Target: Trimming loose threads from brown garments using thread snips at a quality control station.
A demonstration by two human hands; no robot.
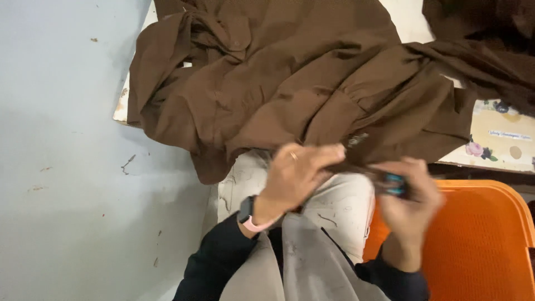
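Against pale blue floor, brown garment (290, 78) heaped on table (501, 139), hem drawn taut off its near edge: left hand (295, 173) pinching cloth, right hand (409, 195) curled round small blue-handled tool (394, 184), likely for trimming.

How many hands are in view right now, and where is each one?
2. The left hand grips the edge of the brown garment above the lap; the right hand pinches it beside the orange basket, blurred. None other visible.

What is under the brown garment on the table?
The brown garment covers most of the table, whose pale top with a flower print shows at the right. Anything else beneath the cloth is hidden.
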